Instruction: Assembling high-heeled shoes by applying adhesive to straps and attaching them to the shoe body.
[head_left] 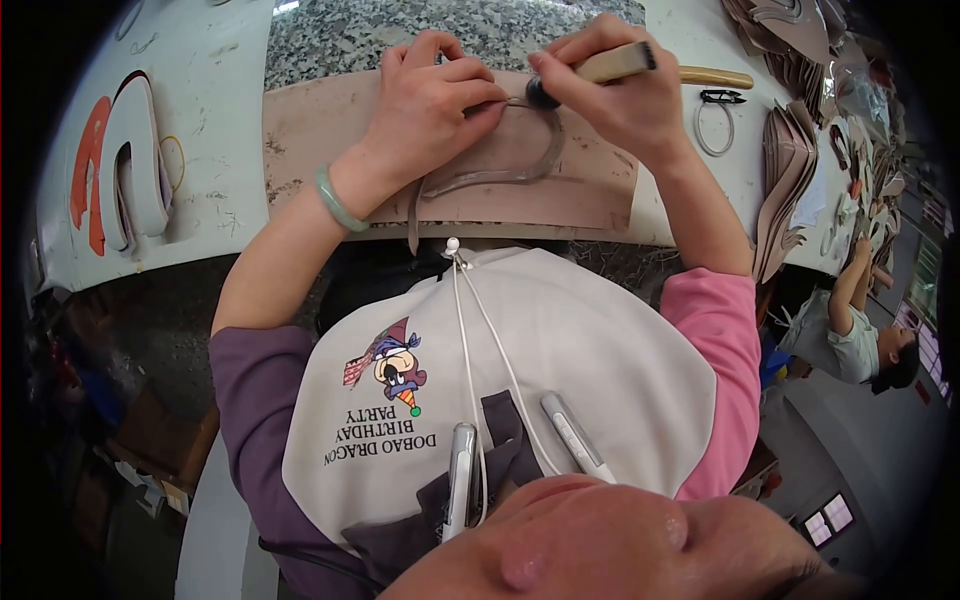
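My left hand (435, 105) is bent over a pinkish-brown board (310, 140), its thumb and index finger pinched at the upper end of a curved grey-brown leather strip (500, 178). The strip bends round to the right and back below that hand; a narrow tail hangs past the board's near edge. Closed beside it, my right hand (620, 105) grips a pale wooden-handled tool (615, 63) with a dark end. A round black tip (541, 95) shows under its fingers, close to my left fingertips. Whether tip and handle are one tool, I cannot tell.
A yellow wooden handle (718, 77) lies right of my right hand, near black thread snips (722, 97) and a clear ring (714, 130). Stacked leather pieces (785, 180) line the right edge. White and orange U-shaped pieces (120, 160) sit left. Another person (850, 325) works at far right.
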